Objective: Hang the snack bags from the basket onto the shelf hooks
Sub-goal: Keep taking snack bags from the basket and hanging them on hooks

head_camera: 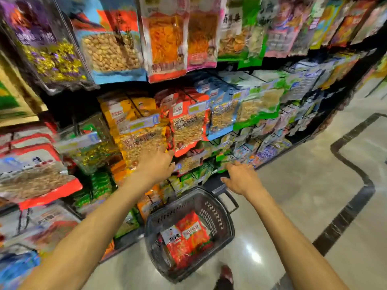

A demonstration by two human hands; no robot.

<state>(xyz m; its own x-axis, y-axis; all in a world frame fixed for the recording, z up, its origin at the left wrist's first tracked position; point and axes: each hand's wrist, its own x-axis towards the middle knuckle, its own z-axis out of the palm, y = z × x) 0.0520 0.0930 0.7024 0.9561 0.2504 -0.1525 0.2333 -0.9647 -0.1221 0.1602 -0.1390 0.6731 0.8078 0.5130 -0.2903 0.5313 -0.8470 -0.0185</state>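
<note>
Red crinkly snack bags (188,235) are lying in the dark perforated plastic basket (217,214) on the glossy floor (293,206) near the shelf (230,66). Left hand (156,164) is touching a yellow bag (142,141) with straight fingers; right hand (240,176) is hovering spread, empty.

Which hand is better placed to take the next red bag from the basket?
Right, probably. The right hand is open and empty, nearer the basket; the left hand is up at the hanging yellow bag.
</note>
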